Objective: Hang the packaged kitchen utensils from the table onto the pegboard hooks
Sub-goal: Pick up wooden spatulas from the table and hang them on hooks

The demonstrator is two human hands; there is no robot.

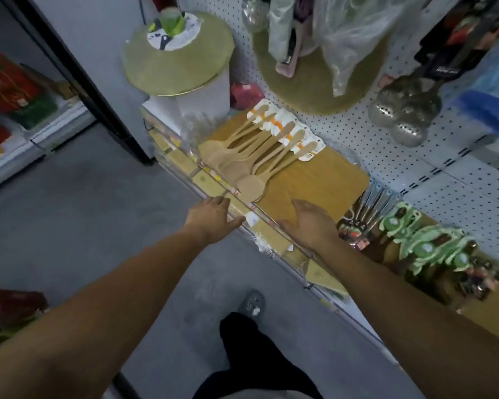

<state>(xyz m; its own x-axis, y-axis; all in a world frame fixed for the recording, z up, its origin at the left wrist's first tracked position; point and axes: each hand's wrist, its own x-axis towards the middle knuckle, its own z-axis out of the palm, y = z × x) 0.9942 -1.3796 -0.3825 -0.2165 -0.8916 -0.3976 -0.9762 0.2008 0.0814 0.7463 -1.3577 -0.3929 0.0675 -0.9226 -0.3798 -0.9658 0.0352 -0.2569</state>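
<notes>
Pegboard (357, 133) stands white behind the table (323, 174). Packaged wooden spoons (251, 156) lie fanned on the table top, bowls at the front edge, card headers toward the pegboard. Left hand (213, 217) is at the front edge, fingers straight, holding nothing. Right hand (308, 223) is spread over the table top near the bowls, also holding nothing.

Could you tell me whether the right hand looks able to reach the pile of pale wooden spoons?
Probably yes: the open right hand is over the brown wooden board, with only bare board between it and the pale wooden spoons.
</notes>
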